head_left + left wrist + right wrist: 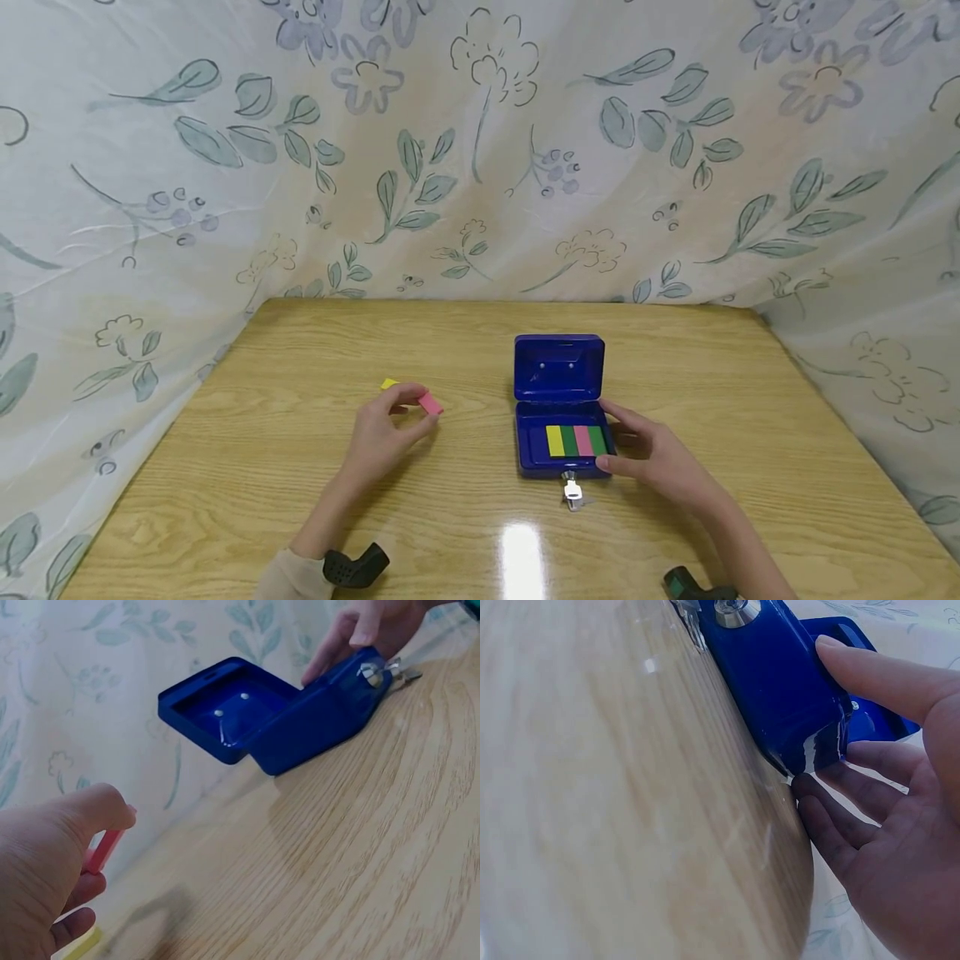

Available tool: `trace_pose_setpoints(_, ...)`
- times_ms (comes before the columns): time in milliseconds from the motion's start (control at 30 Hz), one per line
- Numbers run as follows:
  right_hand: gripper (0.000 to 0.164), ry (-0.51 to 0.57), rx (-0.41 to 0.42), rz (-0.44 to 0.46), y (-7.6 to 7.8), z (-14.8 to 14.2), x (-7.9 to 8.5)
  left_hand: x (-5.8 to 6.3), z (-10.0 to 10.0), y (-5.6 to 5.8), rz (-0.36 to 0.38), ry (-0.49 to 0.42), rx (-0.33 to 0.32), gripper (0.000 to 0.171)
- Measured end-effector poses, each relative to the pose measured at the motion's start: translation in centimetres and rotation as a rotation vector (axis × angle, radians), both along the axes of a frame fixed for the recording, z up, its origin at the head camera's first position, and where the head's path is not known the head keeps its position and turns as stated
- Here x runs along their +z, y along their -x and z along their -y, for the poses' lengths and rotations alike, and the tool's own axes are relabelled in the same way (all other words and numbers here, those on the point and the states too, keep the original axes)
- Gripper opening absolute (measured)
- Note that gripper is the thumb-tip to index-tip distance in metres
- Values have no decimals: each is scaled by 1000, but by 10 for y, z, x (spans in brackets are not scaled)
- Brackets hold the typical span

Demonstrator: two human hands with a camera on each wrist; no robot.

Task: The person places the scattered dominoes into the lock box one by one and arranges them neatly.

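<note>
Between thumb and fingers, my left hand (381,435) pinches a pink block (431,404), seen edge-on in the left wrist view. A yellow block (388,383) lies on the table just behind that hand, partly hidden by it. To the right stands a blue cash box (531,457) with its lid (558,367) raised. Inside, a yellow, a green, a pink and another green block lie side by side toward the right. My right hand (663,458) holds the box at its right side, thumb (847,664) over the front rim and fingers along the side wall.
Keys (573,492) hang from the lock on the front of the box. Under everything is a wood-grain table (300,350), with a floral cloth (480,150) hanging behind it and along its sides.
</note>
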State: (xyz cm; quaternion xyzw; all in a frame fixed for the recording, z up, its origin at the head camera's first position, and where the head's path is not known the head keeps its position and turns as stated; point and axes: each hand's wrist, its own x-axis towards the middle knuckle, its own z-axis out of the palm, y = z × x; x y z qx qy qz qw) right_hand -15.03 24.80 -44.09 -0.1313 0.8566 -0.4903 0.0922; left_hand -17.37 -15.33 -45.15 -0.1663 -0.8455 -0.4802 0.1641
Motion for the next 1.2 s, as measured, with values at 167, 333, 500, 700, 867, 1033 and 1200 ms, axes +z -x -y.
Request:
trace_pose_setpoints(167, 80, 10, 6, -2, 0, 0, 0, -1, -2, 0, 1, 1, -5, 37)
trace_pose_setpoints(333, 81, 4, 2, 3, 0, 0, 1, 0, -3, 0, 0, -7, -12, 37)
trace_pose_setpoints(500, 81, -13, -4, 3, 0, 0, 1, 0, -6, 0, -15, -8, -13, 36)
trace_pose_setpoints(700, 80, -5, 0, -4, 1, 0, 0, -1, -8, -1, -37, 0, -27, 36)
trace_pose_setpoints(867, 80, -5, -2, -5, 1, -1, 0, -1, -10, -1, -24, -4, -34, 36)
trace_pose_setpoints(1033, 81, -9, -12, -1, 1, -1, 1, -1, -12, -1, -31, 1, -40, 36)
trace_pose_setpoints(1200, 81, -10, -15, 2, 2, -2, 1, 0, -14, -2, -19, 0, -47, 37)
